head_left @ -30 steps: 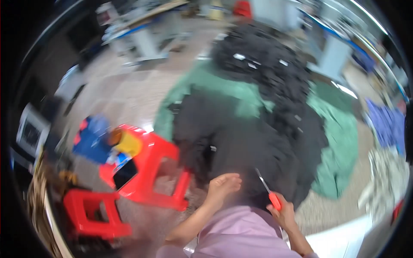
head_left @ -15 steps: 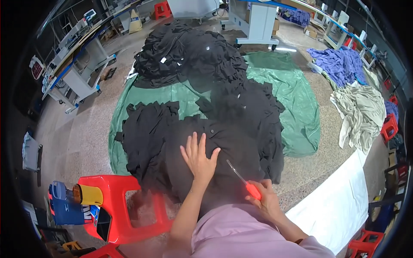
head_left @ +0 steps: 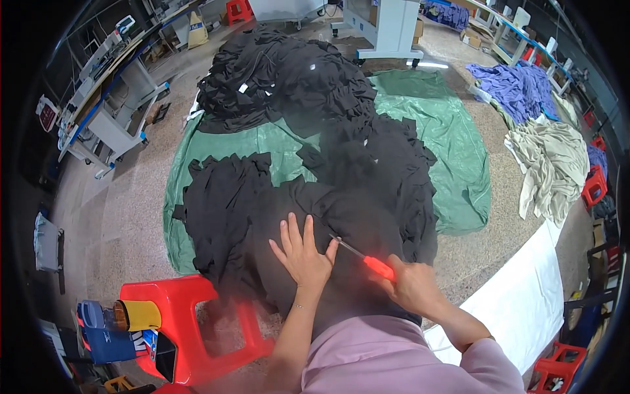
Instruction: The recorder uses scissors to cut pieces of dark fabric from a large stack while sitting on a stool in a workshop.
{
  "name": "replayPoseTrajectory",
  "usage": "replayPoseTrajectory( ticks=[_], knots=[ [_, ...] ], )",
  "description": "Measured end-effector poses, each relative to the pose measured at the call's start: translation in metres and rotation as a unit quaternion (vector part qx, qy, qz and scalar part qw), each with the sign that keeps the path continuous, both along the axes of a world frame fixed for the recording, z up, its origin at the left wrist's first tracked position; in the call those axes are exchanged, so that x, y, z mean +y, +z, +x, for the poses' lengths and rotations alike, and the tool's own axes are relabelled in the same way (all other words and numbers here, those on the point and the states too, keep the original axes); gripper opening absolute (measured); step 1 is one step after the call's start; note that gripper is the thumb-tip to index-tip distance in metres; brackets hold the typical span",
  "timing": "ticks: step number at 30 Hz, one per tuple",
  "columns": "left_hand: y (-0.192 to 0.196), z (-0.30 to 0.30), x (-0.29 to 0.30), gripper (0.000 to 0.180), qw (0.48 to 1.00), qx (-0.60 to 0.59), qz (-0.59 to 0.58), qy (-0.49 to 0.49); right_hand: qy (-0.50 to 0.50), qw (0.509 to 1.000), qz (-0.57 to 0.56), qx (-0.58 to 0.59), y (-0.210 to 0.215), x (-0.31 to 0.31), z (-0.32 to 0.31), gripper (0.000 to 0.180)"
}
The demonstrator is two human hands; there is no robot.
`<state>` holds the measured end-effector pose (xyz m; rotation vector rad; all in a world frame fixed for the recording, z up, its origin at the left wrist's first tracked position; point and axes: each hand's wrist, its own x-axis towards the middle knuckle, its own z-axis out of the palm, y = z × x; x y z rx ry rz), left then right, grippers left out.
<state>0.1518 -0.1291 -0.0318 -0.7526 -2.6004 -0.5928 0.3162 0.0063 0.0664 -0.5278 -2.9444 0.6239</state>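
Container (head_left: 46,244), pale and box-shaped: far left of the black garment (head_left: 357,213), well apart. Bag (head_left: 108,345), dark blue: lower left of the black garment. Surface (head_left: 113,126), blue-edged, on wheeled legs: upper left of the black garment, well apart. Cup (head_left: 143,315), amber and yellow: lower left of the black garment. Phone (head_left: 165,360), screen dark: lower left of the black garment, on the red stool (head_left: 177,299). Red stool: near the black garment, on its lower left side. Black bundle (head_left: 226,203): just beside the black garment, on its left. Large black pile (head_left: 289,79), with small white tags: beyond the black garment.

Left hand (head_left: 303,259): palm down on the left part of the black garment; grip apart, fingers spread. Black garment: spread directly in front of the lavender top (head_left: 367,348); fabric detail partly blurred. Red-handled tool (head_left: 378,267): over the middle of the black garment, slim metal shaft directed up and left, tip near the left thumb; contact of tip with fabric: cannot tell. Right hand (head_left: 417,285): over the right part of the black garment; grip clamped on the red handle.

Green sheet (head_left: 453,177): right of the black garment, extending beyond. White sheet (head_left: 512,302): lower right of the black garment. Pale cloth pile (head_left: 551,164): right of the black garment, well apart.
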Motion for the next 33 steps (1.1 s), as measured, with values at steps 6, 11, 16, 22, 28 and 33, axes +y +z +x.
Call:
replayPoseTrajectory(
  ticks=[6,11,16,22,28,33],
  knots=[
    [-0.001,0.001,0.0,0.076,1.0,-0.003,0.007,-0.005,0.009,1.0,-0.005,0.015,0.008,-0.002,-0.004,0.045],
    [0.0,0.001,-0.005,0.084,1.0,-0.005,-0.015,-0.014,0.017,0.998,0.024,-0.062,0.017,0.008,0.026,0.048],
    [0.006,0.003,-0.01,0.093,0.998,-0.04,-0.04,-0.03,0.029,0.993,0.025,-0.11,0.031,0.015,0.047,0.048],
    [0.011,-0.003,-0.003,0.074,0.997,-0.007,0.025,-0.068,0.011,0.999,-0.04,0.007,0.02,0.007,0.008,0.044],
    [0.051,-0.07,0.017,0.026,0.95,-0.093,0.121,-0.274,-0.08,0.983,-0.12,0.118,0.006,-0.004,-0.004,0.038],
    [0.053,-0.088,0.021,0.027,0.92,-0.222,-0.047,-0.32,-0.104,0.981,-0.138,0.087,-0.006,-0.004,0.0,0.037]
  ],
)
